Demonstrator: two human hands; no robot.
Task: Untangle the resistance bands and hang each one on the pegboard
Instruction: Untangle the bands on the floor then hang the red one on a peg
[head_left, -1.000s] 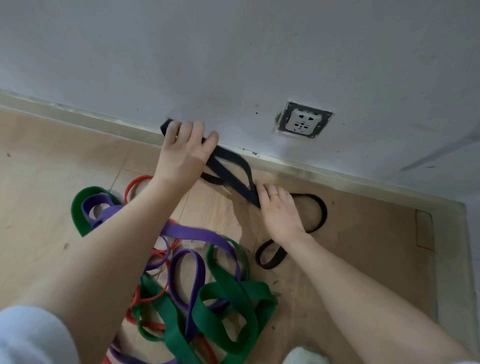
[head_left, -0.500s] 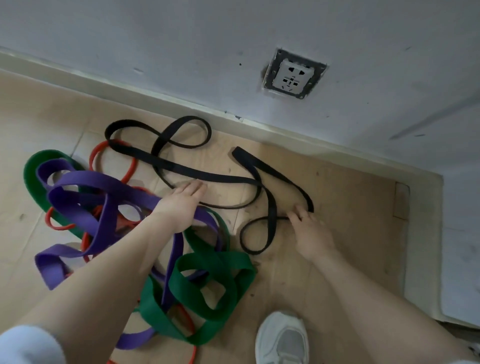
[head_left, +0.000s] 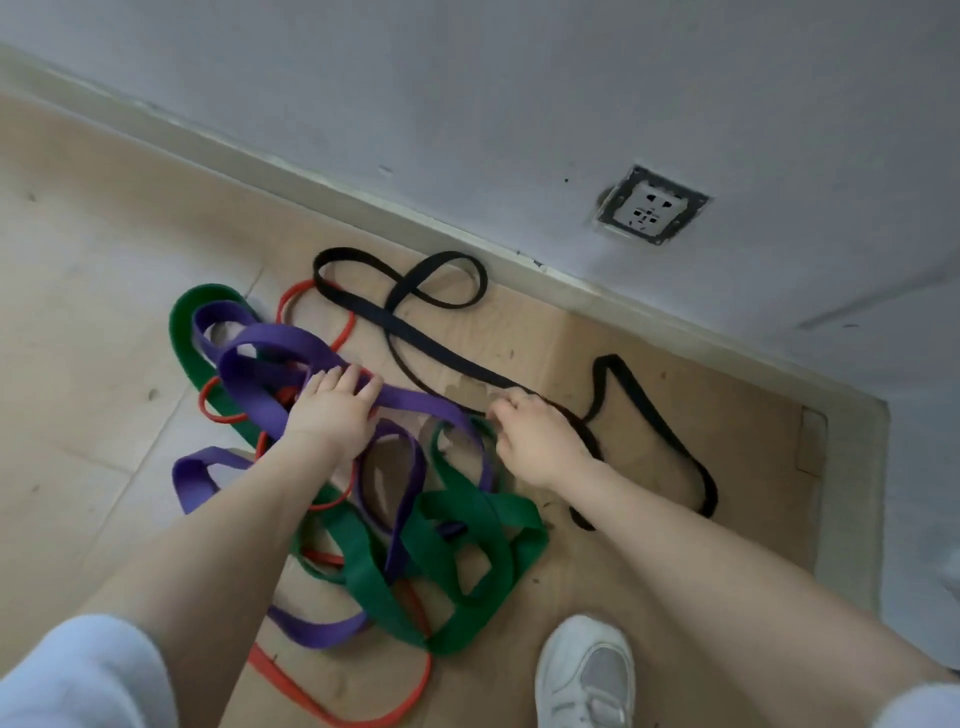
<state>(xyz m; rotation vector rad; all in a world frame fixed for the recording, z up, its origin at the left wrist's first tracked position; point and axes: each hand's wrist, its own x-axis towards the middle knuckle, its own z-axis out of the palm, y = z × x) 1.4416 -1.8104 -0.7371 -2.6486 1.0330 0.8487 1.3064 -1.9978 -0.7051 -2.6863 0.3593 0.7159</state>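
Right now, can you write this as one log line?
left hand on purple band | right hand grips black band | none hung

Four resistance bands lie on the floor (head_left: 104, 291), one of each colour. One black band (head_left: 431, 340) is spread out nearest the wall socket (head_left: 650, 206). One purple band (head_left: 283, 358), one green band (head_left: 467, 514) and one red band (head_left: 343, 701) are heaped together farther from the socket. There is one wall socket. Two hands are in view, the left hand (head_left: 332, 410) and the right hand (head_left: 535, 434), both on the side of the pile away from the socket. One white shoe (head_left: 584, 675) is fully in view.
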